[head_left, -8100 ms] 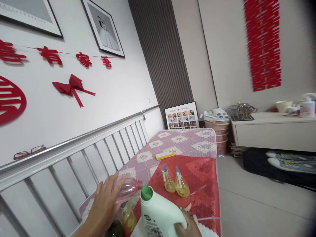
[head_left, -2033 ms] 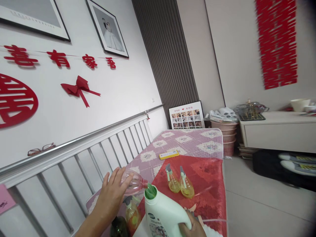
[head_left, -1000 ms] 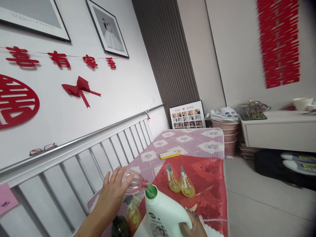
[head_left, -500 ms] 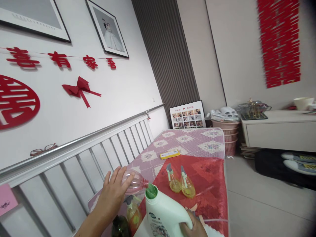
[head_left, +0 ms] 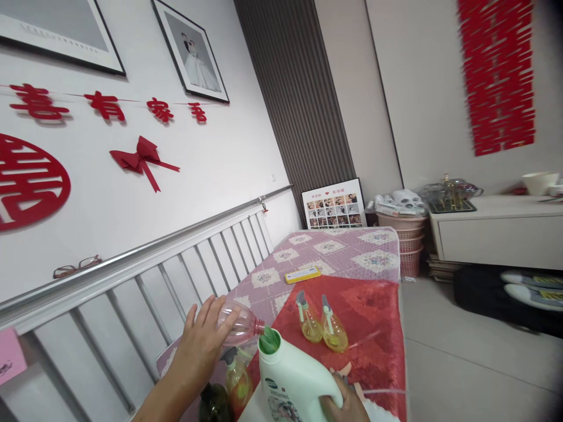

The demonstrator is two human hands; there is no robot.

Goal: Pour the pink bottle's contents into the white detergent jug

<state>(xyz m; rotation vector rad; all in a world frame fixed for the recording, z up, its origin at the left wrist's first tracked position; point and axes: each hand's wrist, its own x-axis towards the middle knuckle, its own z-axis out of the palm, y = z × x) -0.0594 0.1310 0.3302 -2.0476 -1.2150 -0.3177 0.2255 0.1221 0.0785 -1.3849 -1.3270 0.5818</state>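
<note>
Red cloth (head_left: 373, 302) covers part of the patterned bed (head_left: 376, 259) in the head view; over it, the left hand (head_left: 200, 340) wraps a tilted pink bottle (head_left: 241, 326), mouth against the green spout (head_left: 270, 341) of the pale jug (head_left: 292, 375), its handle gripped by the right hand (head_left: 348, 405); pouring seems underway, calling for aligned, steady openings.
</note>
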